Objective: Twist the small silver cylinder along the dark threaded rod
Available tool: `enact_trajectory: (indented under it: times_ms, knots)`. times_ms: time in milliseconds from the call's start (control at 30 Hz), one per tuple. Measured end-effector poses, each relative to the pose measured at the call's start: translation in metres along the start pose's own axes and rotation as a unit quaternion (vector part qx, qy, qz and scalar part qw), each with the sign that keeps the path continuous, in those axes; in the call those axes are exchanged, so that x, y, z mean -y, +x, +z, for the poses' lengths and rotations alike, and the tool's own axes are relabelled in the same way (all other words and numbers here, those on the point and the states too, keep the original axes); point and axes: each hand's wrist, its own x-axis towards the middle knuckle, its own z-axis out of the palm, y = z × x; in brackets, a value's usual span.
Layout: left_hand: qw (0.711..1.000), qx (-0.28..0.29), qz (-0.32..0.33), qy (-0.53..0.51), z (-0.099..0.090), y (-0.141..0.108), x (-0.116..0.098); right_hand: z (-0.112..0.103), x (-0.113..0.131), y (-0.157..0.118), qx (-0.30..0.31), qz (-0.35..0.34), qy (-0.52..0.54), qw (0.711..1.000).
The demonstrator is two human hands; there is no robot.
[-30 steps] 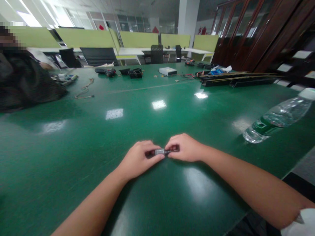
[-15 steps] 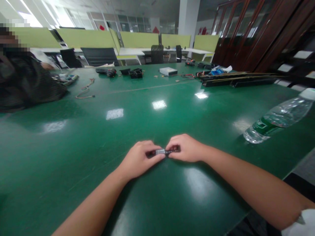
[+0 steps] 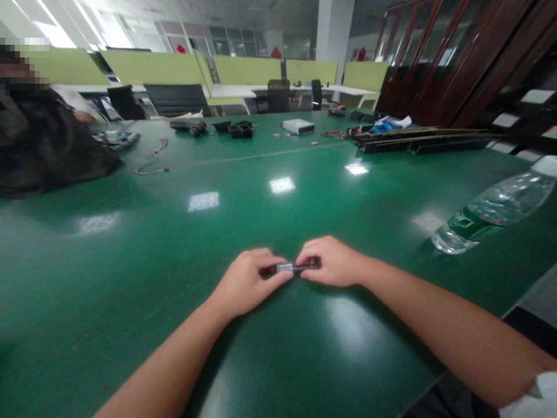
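Observation:
My left hand [image 3: 250, 283] is closed, pinching a small grey block-like piece [image 3: 285, 267] between thumb and fingers. A thin dark ribbed stem [image 3: 300, 269] runs out of the grey piece's right end. On that stem the thumb and fingertips of my right hand [image 3: 328, 262] are closed. The two hands almost meet, low over the green tabletop [image 3: 278, 220]. Fingers cover part of both pieces, so their exact kind does not show.
A clear water bottle [image 3: 491, 209] stands at the right. Along the far side lie a grey-white box [image 3: 298, 126], black devices [image 3: 238, 129], long dark rails [image 3: 418, 141] and a loose cable [image 3: 152, 161]. A person in dark clothing [image 3: 52, 139] is at the far left.
Both hands have shifted very slightly to the right in the view, with the whole scene barely moved. Their hold on the grey piece and stem looks the same.

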Motion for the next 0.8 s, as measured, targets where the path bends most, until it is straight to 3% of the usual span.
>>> enact_trajectory:
  times_ms: [800]
  knots:
    - [1.000, -0.011, 0.010, -0.001, -0.0005, -0.0009, 0.0006, -0.0048, 0.0041, -0.0018, 0.007, 0.008, -0.006, 1.000]
